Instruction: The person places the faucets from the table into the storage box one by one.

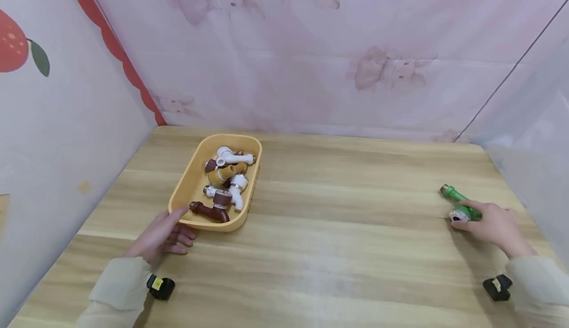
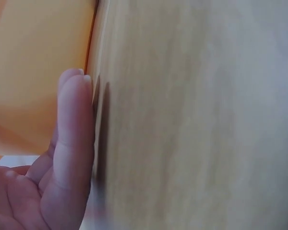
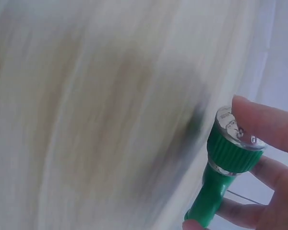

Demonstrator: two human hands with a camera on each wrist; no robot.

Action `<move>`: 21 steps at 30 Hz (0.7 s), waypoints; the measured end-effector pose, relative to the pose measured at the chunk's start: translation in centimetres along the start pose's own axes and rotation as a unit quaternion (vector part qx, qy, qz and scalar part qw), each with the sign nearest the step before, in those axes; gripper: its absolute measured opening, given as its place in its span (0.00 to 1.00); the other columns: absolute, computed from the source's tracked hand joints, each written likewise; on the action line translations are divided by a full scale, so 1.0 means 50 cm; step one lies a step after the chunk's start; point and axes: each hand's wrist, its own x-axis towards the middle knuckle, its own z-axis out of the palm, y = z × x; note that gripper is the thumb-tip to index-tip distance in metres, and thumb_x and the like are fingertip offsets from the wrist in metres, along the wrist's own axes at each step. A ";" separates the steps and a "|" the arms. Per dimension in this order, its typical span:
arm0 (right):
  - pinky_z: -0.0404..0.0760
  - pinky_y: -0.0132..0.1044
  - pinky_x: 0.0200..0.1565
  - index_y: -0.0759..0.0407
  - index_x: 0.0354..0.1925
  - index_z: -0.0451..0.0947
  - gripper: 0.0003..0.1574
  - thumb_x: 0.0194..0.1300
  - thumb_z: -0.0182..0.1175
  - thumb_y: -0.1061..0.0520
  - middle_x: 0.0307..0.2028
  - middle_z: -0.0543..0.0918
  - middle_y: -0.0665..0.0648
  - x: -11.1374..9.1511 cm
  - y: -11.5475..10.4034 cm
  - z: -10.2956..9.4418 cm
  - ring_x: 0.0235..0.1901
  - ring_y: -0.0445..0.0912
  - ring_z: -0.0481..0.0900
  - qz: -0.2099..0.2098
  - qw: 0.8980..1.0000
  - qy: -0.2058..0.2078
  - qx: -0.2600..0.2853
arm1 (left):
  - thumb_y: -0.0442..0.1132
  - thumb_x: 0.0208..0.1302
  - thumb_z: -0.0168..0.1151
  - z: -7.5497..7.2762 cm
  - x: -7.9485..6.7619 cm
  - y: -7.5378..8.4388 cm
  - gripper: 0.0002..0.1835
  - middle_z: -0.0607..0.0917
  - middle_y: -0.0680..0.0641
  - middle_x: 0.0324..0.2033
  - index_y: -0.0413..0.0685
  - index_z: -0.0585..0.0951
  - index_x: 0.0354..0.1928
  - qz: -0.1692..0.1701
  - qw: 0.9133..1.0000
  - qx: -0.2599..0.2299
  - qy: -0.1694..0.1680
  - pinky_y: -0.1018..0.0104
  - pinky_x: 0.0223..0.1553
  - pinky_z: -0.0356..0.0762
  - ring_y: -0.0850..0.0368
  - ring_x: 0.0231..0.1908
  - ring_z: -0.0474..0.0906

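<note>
A green plastic tap [image 1: 454,194] with a silver-ringed cap [image 3: 235,127] is pinched between the thumb and fingers of my right hand [image 1: 493,226], close over the right side of the table. At the left, my left hand [image 1: 162,234] holds the front-left corner of a yellow basket [image 1: 182,194], thumb over the rim and fingers [image 2: 74,129] along the outer wall. Inside the basket lie several taps: a dark brown tap [image 1: 215,212] at the front, white taps [image 1: 237,158] and a mustard-yellow tap [image 1: 221,175].
The wooden table [image 1: 338,229] meets a pink rabbit-print wall covering [image 1: 302,86] at the back. Pale side walls [image 1: 71,135] flank the table. A small black camera is strapped at each wrist.
</note>
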 end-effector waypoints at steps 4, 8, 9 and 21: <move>0.55 0.46 0.30 0.67 0.53 0.70 0.39 0.52 0.63 0.40 0.46 0.70 0.82 0.003 -0.018 -0.003 0.36 0.66 0.72 -0.005 1.000 0.030 -0.003 | 0.61 0.65 0.42 -0.006 -0.001 0.005 0.38 0.81 0.44 0.27 0.33 0.53 0.60 0.005 1.000 0.002 -0.002 0.56 0.30 0.81 0.53 0.26 0.79; 0.56 0.45 0.31 0.66 0.52 0.71 0.39 0.52 0.63 0.40 0.46 0.70 0.81 0.004 -0.040 0.002 0.38 0.67 0.71 -0.014 0.999 0.040 -0.003 | 0.61 0.65 0.42 -0.008 -0.003 0.005 0.37 0.81 0.44 0.26 0.33 0.55 0.58 0.003 1.000 0.006 -0.004 0.56 0.30 0.81 0.53 0.26 0.79; 0.56 0.46 0.31 0.66 0.52 0.72 0.39 0.52 0.64 0.40 0.47 0.70 0.81 0.004 -0.045 0.004 0.38 0.67 0.71 -0.016 0.999 0.041 -0.002 | 0.61 0.65 0.42 -0.008 -0.003 0.005 0.37 0.81 0.45 0.26 0.33 0.55 0.58 0.003 1.000 0.006 -0.004 0.56 0.30 0.81 0.53 0.26 0.79; 0.54 0.51 0.36 0.66 0.51 0.73 0.37 0.49 0.67 0.44 0.47 0.69 0.80 0.005 -0.129 0.007 0.45 0.68 0.63 -0.057 0.993 0.091 0.047 | 0.60 0.66 0.41 -0.006 0.003 0.001 0.40 0.81 0.44 0.27 0.34 0.48 0.64 0.000 1.000 0.005 -0.004 0.56 0.29 0.81 0.53 0.26 0.79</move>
